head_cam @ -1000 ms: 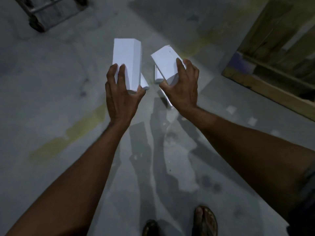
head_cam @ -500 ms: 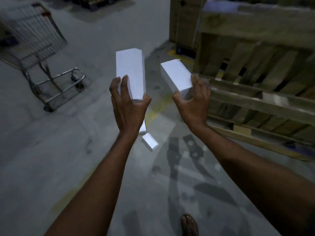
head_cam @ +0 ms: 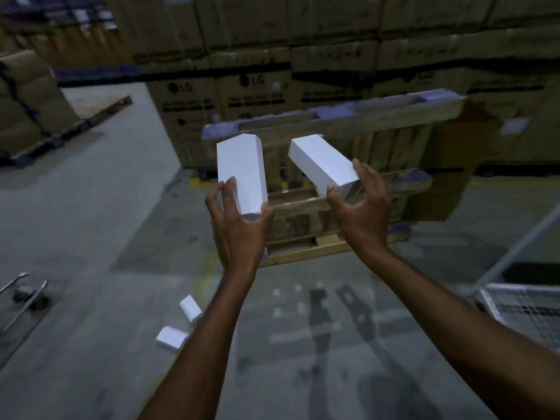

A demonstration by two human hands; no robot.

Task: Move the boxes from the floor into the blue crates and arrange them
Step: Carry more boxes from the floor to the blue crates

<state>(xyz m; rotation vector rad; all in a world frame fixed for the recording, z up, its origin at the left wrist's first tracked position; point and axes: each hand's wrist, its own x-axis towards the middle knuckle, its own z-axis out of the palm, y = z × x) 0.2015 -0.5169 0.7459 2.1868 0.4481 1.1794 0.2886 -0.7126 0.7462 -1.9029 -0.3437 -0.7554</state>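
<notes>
Standing over two small white boxes (head_cam: pixel 171 337) lying on the floor (head_cam: pixel 91 207) beside the left forearm. Gripping an upright box (head_cam: pixel 241 171) by its lower end in the left hand (head_cam: pixel 239 225), fingers (head_cam: pixel 230 189) curled round it. Clasping a tilted box (head_cam: pixel 322 166) in the right hand (head_cam: pixel 360 216), apart from the first. Facing a wooden pallet (head_cam: pixel 348 125), with stacked cartons (head_cam: pixel 257 86) behind it.

Wooden pallets (head_cam: pixel 394 116) stand on edge before stacked brown cartons (head_cam: pixel 257 95) (some marked LG); a trolley base (head_cam: pixel 27 294) sits lower left, a wire cage (head_cam: pixel 521 304) lower right.
</notes>
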